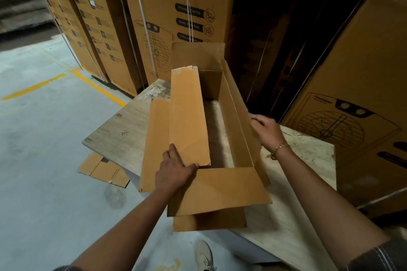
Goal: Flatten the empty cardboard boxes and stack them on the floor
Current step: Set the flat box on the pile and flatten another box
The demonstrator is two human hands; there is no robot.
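- Cartons: stacked tall from 10 to 3 o'clock, close behind the work. A wide swing of the box could knock them.
- Floor: open at 9 o'clock, and the stack belongs there.
- Tabletop: carries the box, which overhangs its edge at 6 o'clock. A sideways push could slide it off.
- Box: centre frame and upright, with its flaps open. The tabletop seems to show through its bottom. It is not yet flat, and squeezing against the folds would buckle a wall.
- Flat cardboard: on the floor at 8 o'clock, half under the tabletop, so a dropped box may miss it.
- Left grip: pinching the near end of the long flap, which could tear there.
- Right grip: fingers curled over the box's 3 o'clock side.
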